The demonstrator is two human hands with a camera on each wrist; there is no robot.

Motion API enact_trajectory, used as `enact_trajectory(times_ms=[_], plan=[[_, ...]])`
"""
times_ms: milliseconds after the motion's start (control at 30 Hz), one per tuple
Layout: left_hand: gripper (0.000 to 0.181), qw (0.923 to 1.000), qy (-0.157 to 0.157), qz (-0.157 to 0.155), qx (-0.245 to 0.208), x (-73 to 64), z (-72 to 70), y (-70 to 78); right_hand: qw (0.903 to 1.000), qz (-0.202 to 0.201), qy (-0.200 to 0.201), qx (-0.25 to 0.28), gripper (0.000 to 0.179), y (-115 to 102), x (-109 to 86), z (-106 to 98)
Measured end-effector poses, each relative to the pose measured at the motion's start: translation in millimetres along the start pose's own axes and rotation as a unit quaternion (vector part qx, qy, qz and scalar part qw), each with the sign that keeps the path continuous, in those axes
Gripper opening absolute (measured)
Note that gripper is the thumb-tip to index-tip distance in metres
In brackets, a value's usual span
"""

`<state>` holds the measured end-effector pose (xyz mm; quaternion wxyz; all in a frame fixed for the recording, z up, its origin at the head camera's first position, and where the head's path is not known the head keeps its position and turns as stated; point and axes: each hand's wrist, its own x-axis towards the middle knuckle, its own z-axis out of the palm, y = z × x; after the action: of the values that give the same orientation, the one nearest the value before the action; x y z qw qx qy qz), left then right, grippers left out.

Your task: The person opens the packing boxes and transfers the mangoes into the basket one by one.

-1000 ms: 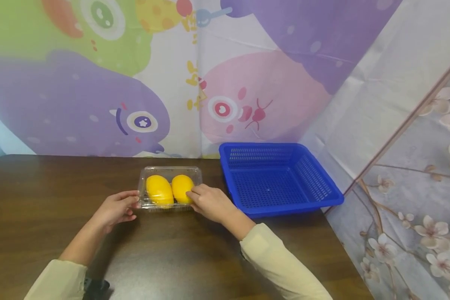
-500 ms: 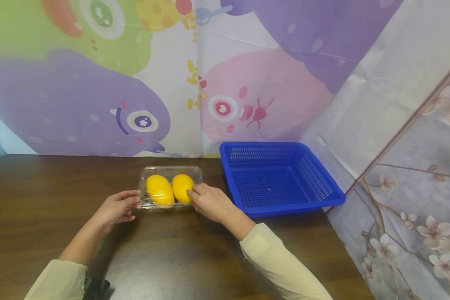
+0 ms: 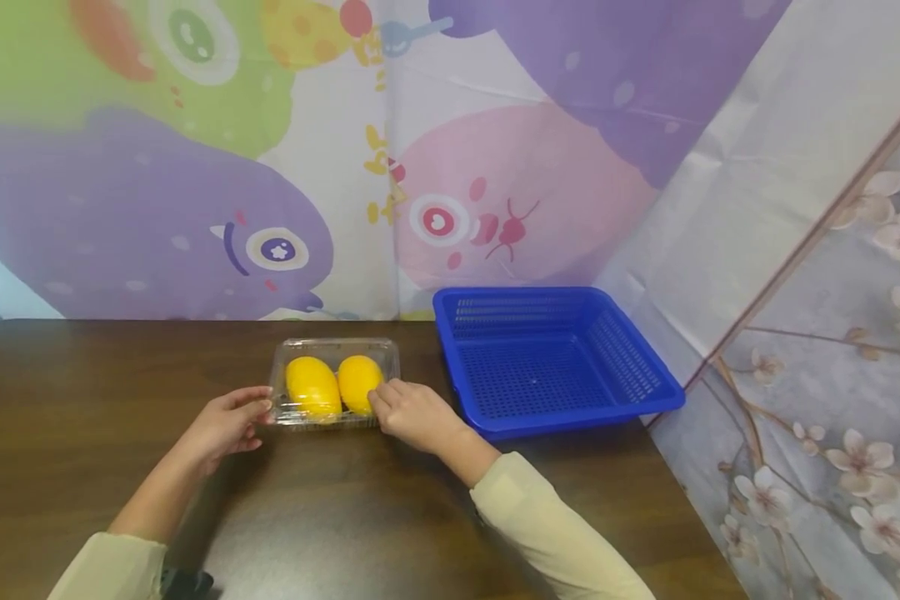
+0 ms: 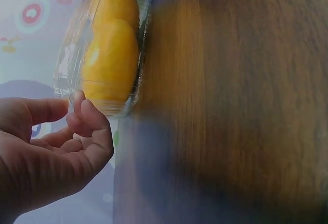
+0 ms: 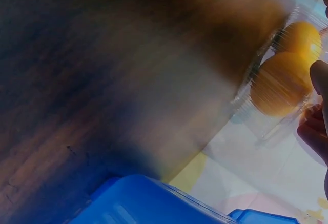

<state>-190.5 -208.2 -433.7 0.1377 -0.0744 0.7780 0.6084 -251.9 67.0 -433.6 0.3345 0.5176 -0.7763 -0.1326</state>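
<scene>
A clear plastic clamshell box (image 3: 336, 342) sits on the table with two yellow mango-like fruits inside, one (image 3: 312, 388) on the left and one (image 3: 358, 382) on the right. My left hand (image 3: 225, 427) pinches the box's left front corner between thumb and fingertips; the left wrist view shows this pinch on the rim (image 4: 70, 93). At the right front corner, the curled fingers of my right hand (image 3: 414, 417) grip the box edge, partly covering the right fruit. The right wrist view catches only part of that hand (image 5: 319, 116), beside the lid. The lid lies over the fruits.
A blue plastic basket (image 3: 487, 425) with slotted sides stands right of the box, close to my right forearm. The brown wooden table (image 3: 330, 517) reaches back to a cartoon-printed backdrop (image 3: 345, 108). A flower-patterned panel (image 3: 817, 417) borders its right side.
The head view has shifted slightly, so everything sits a little lower and further left in it. Both hands keep their hold on the box, with no clear movement of the fruits.
</scene>
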Motion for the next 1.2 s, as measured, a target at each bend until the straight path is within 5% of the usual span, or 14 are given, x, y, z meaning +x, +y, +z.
enact_trajectory(times_ms=[767,1200], plan=[[0.051,0.9997,0.009,0.004,-0.021,-2.4,0.7,-2.8,0.9993,0.025,0.020,0.020,0.026,1,1.4,-2],[0.065,0.9990,-0.006,-0.012,0.042,-12.7,-3.2,8.7,0.9866,0.116,0.053,0.102,0.030,11,2.6,-20]])
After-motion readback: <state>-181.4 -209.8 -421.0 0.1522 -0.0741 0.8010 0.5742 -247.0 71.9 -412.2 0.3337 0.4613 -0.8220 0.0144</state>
